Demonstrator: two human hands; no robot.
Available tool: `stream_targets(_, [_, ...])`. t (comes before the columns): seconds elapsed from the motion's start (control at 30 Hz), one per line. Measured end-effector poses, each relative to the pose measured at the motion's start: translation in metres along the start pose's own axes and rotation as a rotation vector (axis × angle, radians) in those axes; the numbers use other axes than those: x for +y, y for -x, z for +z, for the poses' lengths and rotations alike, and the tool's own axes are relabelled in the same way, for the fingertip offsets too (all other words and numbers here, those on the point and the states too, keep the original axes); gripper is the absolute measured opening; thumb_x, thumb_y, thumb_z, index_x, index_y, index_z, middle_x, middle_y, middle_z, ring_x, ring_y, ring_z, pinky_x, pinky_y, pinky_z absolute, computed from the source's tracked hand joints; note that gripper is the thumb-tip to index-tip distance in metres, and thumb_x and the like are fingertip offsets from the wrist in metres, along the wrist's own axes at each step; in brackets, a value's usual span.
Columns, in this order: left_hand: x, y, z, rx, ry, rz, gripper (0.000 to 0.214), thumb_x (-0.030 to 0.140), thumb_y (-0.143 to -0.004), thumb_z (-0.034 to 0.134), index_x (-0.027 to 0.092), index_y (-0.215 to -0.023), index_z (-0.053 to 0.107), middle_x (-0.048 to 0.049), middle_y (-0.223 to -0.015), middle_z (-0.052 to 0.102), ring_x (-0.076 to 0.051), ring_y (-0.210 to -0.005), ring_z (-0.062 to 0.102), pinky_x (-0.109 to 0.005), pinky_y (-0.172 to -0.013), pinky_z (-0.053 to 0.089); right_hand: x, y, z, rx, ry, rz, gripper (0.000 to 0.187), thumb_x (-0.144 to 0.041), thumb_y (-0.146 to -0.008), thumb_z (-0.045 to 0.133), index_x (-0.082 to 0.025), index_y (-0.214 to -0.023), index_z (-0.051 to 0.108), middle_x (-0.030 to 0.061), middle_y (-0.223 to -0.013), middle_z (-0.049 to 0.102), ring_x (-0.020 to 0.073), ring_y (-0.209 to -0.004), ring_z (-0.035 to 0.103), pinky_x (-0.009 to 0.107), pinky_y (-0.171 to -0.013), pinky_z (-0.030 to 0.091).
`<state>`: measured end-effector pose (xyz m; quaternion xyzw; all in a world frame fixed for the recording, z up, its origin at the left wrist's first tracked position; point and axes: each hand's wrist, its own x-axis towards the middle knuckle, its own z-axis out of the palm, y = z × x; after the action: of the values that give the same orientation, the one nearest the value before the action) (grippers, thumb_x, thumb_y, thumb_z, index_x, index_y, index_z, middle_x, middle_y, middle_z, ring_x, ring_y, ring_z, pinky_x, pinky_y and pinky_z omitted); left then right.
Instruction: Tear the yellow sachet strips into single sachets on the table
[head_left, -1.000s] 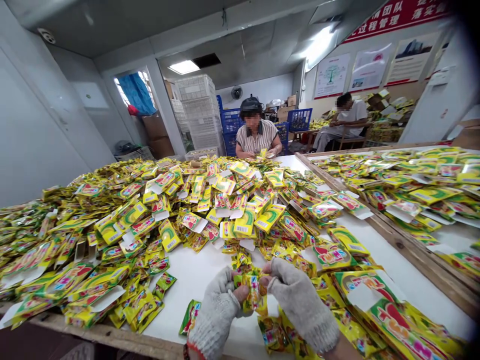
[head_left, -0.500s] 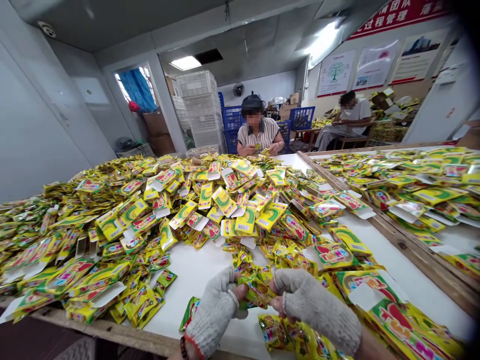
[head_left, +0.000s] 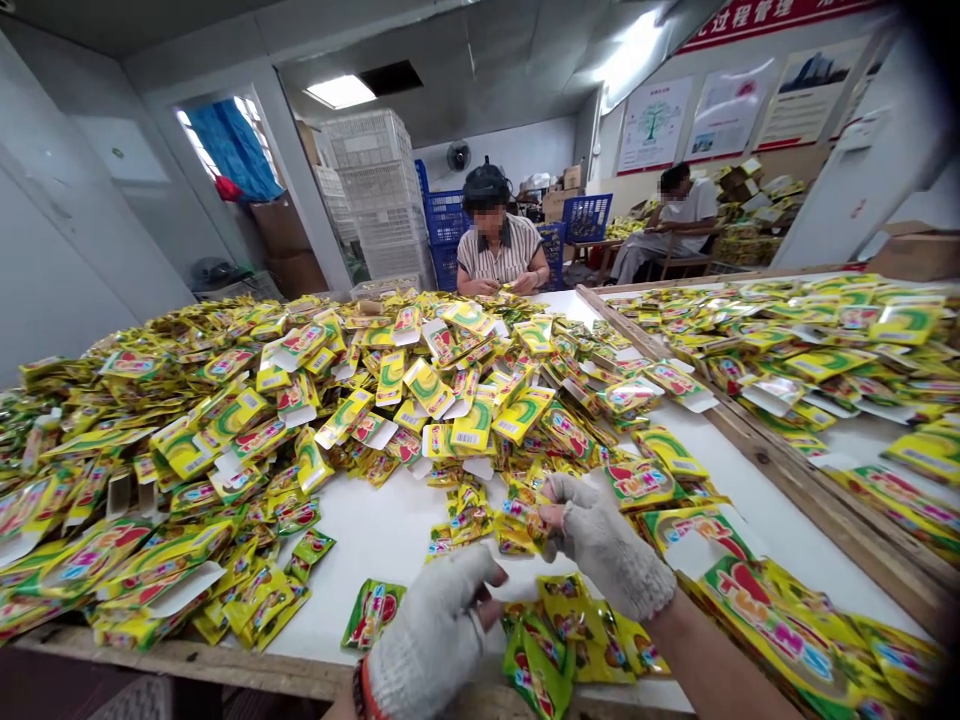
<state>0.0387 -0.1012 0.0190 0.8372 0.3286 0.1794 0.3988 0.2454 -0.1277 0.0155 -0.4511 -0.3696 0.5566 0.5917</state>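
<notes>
My left hand (head_left: 439,625), in a light knitted glove with bare fingertips, is above the near table edge. Its thumb and forefinger are apart, with nothing between them. Just to its right, a green packet (head_left: 538,662) lies against several yellow packets (head_left: 589,625). Another green packet (head_left: 373,612) is flat on the white table to the left of this hand. My right hand (head_left: 604,545), gloved the same way, reaches farther out, its fingertips closed on the edge of a small yellow packet (head_left: 519,522) among other packets.
A large heap of yellow cartons and packets (head_left: 427,390) covers the far and left parts of the white table (head_left: 352,540). Bigger cartons (head_left: 772,620) lie at right, beside a wooden divider (head_left: 757,450). A co-worker (head_left: 499,250) sits opposite; another person (head_left: 679,220) sits behind.
My hands have moved apart: the left came down and toward me, the right went forward to the packets. A green packet now lies on the yellow ones in front. The view shifted slightly.
</notes>
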Motion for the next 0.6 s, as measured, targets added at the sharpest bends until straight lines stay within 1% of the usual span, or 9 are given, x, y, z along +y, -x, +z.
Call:
stream_targets(0.07, [0.002, -0.002, 0.008, -0.176, -0.195, 0.268, 0.030, 0.016, -0.072, 0.056, 0.025, -0.099, 0.064, -0.0034, -0.102, 0.064, -0.022, -0.094, 0.059, -0.031, -0.080, 0.045, -0.002, 0.004, 0.000, 0.037, -0.087, 0.007, 0.021, -0.032, -0.077, 0.065, -0.023, -0.076, 0.046, -0.0066, -0.060, 0.053, 0.0109, -0.048, 0.051, 0.023, -0.045, 0.041])
stream_targets(0.1, [0.002, -0.003, 0.012, -0.257, -0.283, 0.368, 0.033, 0.016, -0.068, 0.058, 0.025, -0.100, 0.064, -0.0032, -0.103, 0.064, -0.023, -0.095, 0.058, -0.032, -0.080, 0.045, -0.004, 0.005, 0.002, 0.049, -0.096, 0.017, 0.020, -0.033, -0.079, 0.064, -0.024, -0.078, 0.046, -0.0061, -0.061, 0.055, 0.0116, -0.047, 0.053, 0.023, -0.043, 0.040])
stream_targets(0.13, [0.002, -0.005, 0.017, -0.307, -0.357, 0.415, 0.034, 0.016, -0.066, 0.059, 0.025, -0.098, 0.064, -0.0030, -0.102, 0.065, -0.024, -0.094, 0.058, -0.032, -0.079, 0.044, -0.005, 0.007, 0.004, 0.071, -0.087, 0.024, 0.019, -0.034, -0.080, 0.062, -0.025, -0.080, 0.046, -0.0055, -0.062, 0.056, 0.0123, -0.047, 0.055, 0.023, -0.042, 0.038])
stream_targets(0.2, [0.002, -0.007, 0.025, -0.287, -0.451, 0.376, 0.029, 0.017, -0.067, 0.060, 0.025, -0.094, 0.063, -0.0024, -0.097, 0.066, -0.024, -0.091, 0.057, -0.032, -0.077, 0.044, -0.008, 0.009, 0.008, 0.154, -0.019, 0.040, 0.017, -0.036, -0.081, 0.062, -0.026, -0.083, 0.048, -0.0057, -0.064, 0.057, 0.0123, -0.047, 0.057, 0.023, -0.041, 0.036])
stream_targets(0.3, [0.004, -0.003, 0.031, -0.153, -0.455, 0.250, 0.023, 0.016, -0.074, 0.057, 0.026, -0.095, 0.061, -0.0017, -0.099, 0.065, -0.022, -0.091, 0.057, -0.031, -0.079, 0.043, -0.009, 0.012, 0.008, 0.279, 0.110, 0.042, 0.021, -0.039, -0.079, 0.064, -0.026, -0.087, 0.050, -0.0090, -0.062, 0.051, 0.0089, -0.042, 0.052, 0.021, -0.039, 0.035])
stream_targets(0.4, [0.012, 0.007, 0.033, -0.069, -0.444, 0.187, 0.008, 0.029, -0.083, 0.061, 0.024, -0.089, 0.061, -0.0019, -0.098, 0.064, -0.021, -0.092, 0.056, -0.031, -0.078, 0.042, -0.003, 0.024, -0.001, 0.241, 0.157, 0.034, 0.037, -0.042, -0.075, 0.070, -0.024, -0.101, 0.051, -0.0094, -0.063, 0.054, 0.0096, -0.045, 0.054, 0.020, -0.042, 0.038])
stream_targets(0.5, [0.024, 0.017, 0.038, -0.038, -0.460, 0.118, 0.036, 0.055, -0.076, 0.068, 0.023, -0.086, 0.060, -0.0036, -0.100, 0.061, -0.023, -0.090, 0.054, -0.032, -0.073, 0.040, 0.005, 0.046, -0.015, 0.241, 0.188, 0.042, 0.050, -0.041, -0.071, 0.074, -0.021, -0.112, 0.052, -0.0069, -0.068, 0.060, 0.0110, -0.052, 0.058, 0.021, -0.047, 0.044])
stream_targets(0.53, [0.028, 0.019, 0.040, -0.030, -0.461, 0.097, 0.040, 0.058, -0.073, 0.069, 0.022, -0.087, 0.060, -0.0039, -0.100, 0.061, -0.023, -0.088, 0.054, -0.032, -0.071, 0.039, 0.006, 0.054, -0.019, 0.262, 0.195, 0.049, 0.048, -0.041, -0.072, 0.074, -0.021, -0.111, 0.054, -0.0065, -0.069, 0.060, 0.0106, -0.053, 0.057, 0.021, -0.047, 0.045])
stream_targets(0.6, [0.033, 0.022, 0.044, -0.007, -0.437, 0.078, 0.034, 0.053, -0.077, 0.067, 0.022, -0.086, 0.058, -0.0033, -0.095, 0.059, -0.021, -0.083, 0.053, -0.031, -0.069, 0.037, 0.008, 0.068, -0.024, 0.313, 0.196, 0.051, 0.038, -0.042, -0.075, 0.071, -0.022, -0.105, 0.058, -0.0065, -0.070, 0.061, 0.0096, -0.053, 0.056, 0.020, -0.048, 0.047])
